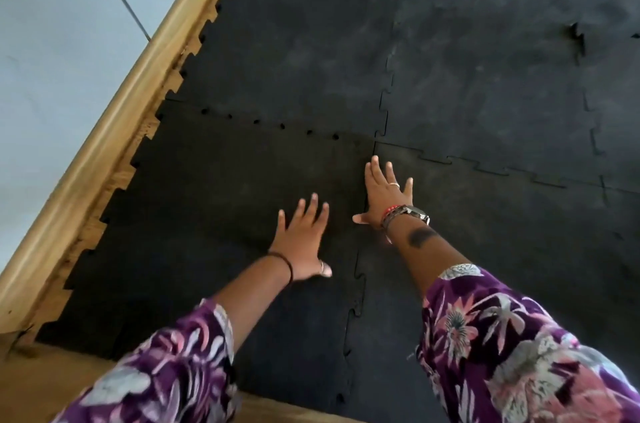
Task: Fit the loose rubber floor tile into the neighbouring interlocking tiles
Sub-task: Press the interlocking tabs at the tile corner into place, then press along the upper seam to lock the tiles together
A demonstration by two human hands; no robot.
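The loose black rubber tile (214, 201) lies at the lower left, its toothed edges meeting the tile beyond (294, 41) and the tile to its right (502, 249). Small gaps show along its far seam (270, 123). My left hand (303, 239) rests flat on the loose tile, fingers spread. My right hand (384, 195) lies flat with spread fingers across the right-hand seam (363, 266), close to the corner where the tiles meet. Neither hand holds anything.
A wooden skirting board (114, 117) runs diagonally along the left, under a pale blue wall (52, 24). Bare wooden floor (41, 374) shows at the lower left. More black tiles (502, 41) cover the floor to the right; one seam corner (576, 36) is lifted.
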